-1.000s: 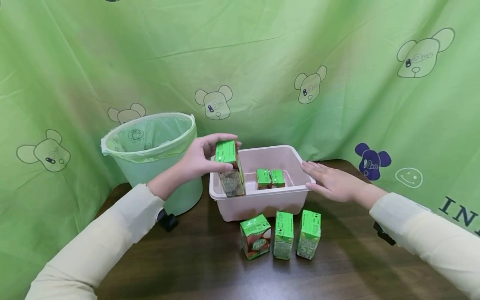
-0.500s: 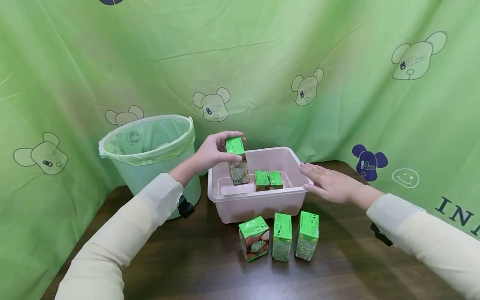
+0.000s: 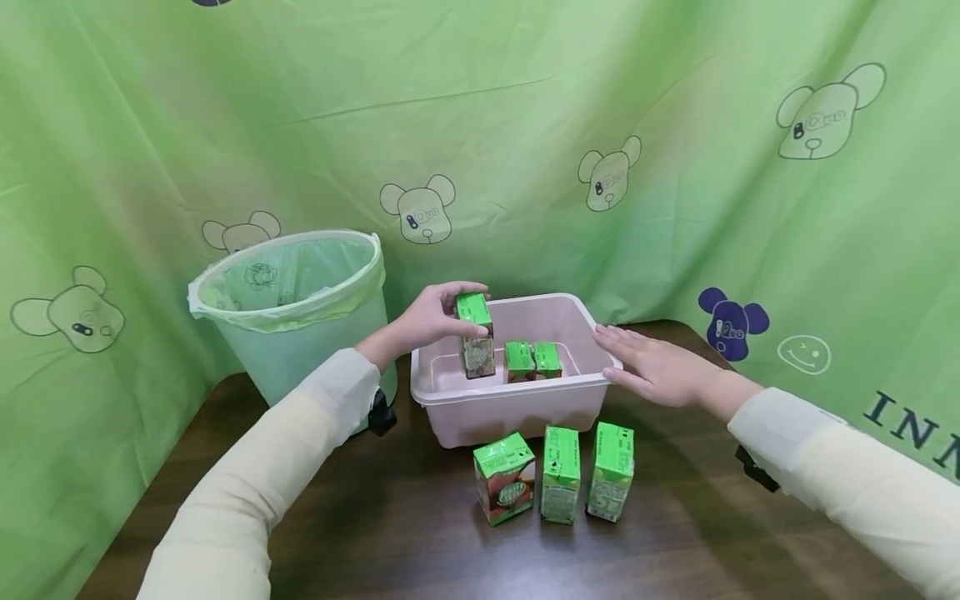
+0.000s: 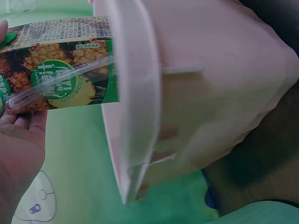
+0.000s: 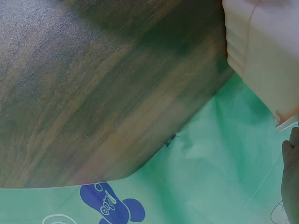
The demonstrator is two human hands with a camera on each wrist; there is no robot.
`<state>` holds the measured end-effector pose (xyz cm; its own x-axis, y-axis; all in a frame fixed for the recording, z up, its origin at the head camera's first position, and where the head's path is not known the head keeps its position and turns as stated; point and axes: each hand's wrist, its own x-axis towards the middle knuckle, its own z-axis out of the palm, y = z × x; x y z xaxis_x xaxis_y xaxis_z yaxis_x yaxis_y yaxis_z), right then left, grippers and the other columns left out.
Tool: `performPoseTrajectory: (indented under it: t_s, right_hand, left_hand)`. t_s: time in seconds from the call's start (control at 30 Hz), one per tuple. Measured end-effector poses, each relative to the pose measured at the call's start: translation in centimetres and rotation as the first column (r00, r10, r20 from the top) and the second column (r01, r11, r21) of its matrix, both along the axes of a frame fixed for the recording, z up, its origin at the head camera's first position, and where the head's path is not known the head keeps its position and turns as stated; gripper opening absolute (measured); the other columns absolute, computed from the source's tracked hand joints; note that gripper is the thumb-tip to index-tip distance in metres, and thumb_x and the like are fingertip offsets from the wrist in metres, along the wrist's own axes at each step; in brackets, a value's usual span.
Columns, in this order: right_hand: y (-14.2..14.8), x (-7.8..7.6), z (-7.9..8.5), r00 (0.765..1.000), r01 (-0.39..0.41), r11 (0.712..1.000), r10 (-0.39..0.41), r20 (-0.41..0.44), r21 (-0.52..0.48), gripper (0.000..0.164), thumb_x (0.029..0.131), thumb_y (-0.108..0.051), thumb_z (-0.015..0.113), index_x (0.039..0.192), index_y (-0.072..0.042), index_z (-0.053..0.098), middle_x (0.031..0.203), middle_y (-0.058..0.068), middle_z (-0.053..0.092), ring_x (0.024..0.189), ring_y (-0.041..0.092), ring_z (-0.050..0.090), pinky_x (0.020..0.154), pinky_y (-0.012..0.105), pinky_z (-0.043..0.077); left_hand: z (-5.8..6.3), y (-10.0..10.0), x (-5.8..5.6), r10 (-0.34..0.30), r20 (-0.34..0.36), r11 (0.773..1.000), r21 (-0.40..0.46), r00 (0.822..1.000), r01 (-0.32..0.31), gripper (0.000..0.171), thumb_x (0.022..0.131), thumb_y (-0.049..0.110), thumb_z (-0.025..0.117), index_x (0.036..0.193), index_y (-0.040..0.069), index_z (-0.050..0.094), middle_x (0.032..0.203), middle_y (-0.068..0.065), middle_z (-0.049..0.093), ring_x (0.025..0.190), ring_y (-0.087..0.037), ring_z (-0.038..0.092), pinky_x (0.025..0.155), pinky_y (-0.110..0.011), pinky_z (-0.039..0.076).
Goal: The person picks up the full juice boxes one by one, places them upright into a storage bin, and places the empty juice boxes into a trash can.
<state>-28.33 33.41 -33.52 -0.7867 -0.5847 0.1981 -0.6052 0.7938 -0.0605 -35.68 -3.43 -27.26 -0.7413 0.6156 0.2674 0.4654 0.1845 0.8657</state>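
My left hand grips a small juice box with a green top, fingers and thumb around its upper part. The left wrist view shows pineapple pictures and a wrapped straw on this juice box, whose lower end passes behind the rim of the pink plastic bin. From the head it hangs upright inside the left part of the pink bin. Two green-topped juice boxes stand side by side in the bin's middle. My right hand lies with straight fingers at the bin's right rim.
On the dark wooden table, three more juice boxes stand in front of the bin: a left one, a middle one and a right one. A lined trash can is at the left. Behind hangs a green curtain.
My left hand has carried the juice box rightward from over the bin's left front rim, then lowered it slightly inside. My right hand stays at the right rim. The head view has shifted a little.
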Motion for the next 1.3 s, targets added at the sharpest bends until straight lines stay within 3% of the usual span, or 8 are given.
performPoseTrajectory:
  t_s: [0.2, 0.63, 0.93, 1.2, 1.3]
  right_hand:
    - [-0.1, 0.1, 0.2, 1.000, 0.001, 1.000, -0.001, 0.005, 0.002, 0.062, 0.103, -0.036, 0.046, 0.149, 0.002, 0.031, 0.155, 0.021, 0.026, 0.141, 0.040, 0.024, 0.111, 0.055, 0.024]
    - [-0.3, 0.1, 0.3, 1.000, 0.001, 1.000, 0.000, 0.015, -0.006, 0.062, 0.103, -0.035, 0.047, 0.149, 0.002, 0.031, 0.155, 0.021, 0.026, 0.141, 0.039, 0.023, 0.112, 0.054, 0.023]
    - [-0.2, 0.1, 0.1, 1.000, 0.003, 1.000, -0.003, 0.016, -0.003, 0.062, 0.103, -0.035, 0.046, 0.149, 0.003, 0.031, 0.155, 0.021, 0.026, 0.142, 0.039, 0.023, 0.112, 0.054, 0.023]
    - [-0.3, 0.2, 0.2, 1.000, 0.009, 1.000, -0.009, 0.021, -0.010, 0.062, 0.103, -0.036, 0.046, 0.149, 0.002, 0.031, 0.155, 0.021, 0.026, 0.142, 0.039, 0.023, 0.112, 0.054, 0.022]
    - [-0.2, 0.1, 0.1, 1.000, 0.009, 1.000, -0.009, 0.017, -0.008, 0.062, 0.103, -0.036, 0.046, 0.149, 0.002, 0.031, 0.155, 0.021, 0.026, 0.142, 0.039, 0.023, 0.112, 0.054, 0.022]
  left_hand:
    - [-1.1, 0.6, -0.6, 0.013, -0.001, 0.998, -0.067, 1.000, -0.013, 0.064, 0.077, 0.005, 0.081, 0.135, 0.003, 0.054, 0.100, -0.011, 0.067, 0.082, -0.018, 0.062, 0.072, -0.028, 0.054]
    - [-2.6, 1.2, -1.7, -0.024, -0.020, 0.975, -0.223, 1.000, 0.019, 0.069, 0.076, 0.011, 0.082, 0.138, 0.004, 0.052, 0.097, -0.008, 0.064, 0.078, -0.015, 0.060, 0.070, -0.026, 0.051]
    - [-3.1, 1.6, -1.8, -0.048, -0.063, 0.954, -0.298, 0.997, 0.027, 0.069, 0.077, 0.009, 0.082, 0.138, 0.003, 0.053, 0.106, -0.008, 0.059, 0.080, -0.016, 0.057, 0.072, -0.025, 0.049]
    - [-3.5, 1.6, -2.0, -0.073, -0.034, 0.945, -0.321, 0.997, 0.058, 0.070, 0.076, 0.009, 0.083, 0.139, 0.002, 0.052, 0.108, -0.010, 0.060, 0.087, -0.027, 0.059, 0.072, -0.025, 0.050]
    - [-3.8, 1.6, -2.2, -0.091, -0.034, 0.938, -0.338, 0.995, 0.074, 0.073, 0.075, 0.010, 0.084, 0.140, 0.002, 0.050, 0.113, -0.009, 0.060, 0.087, -0.024, 0.060, 0.074, -0.025, 0.051]
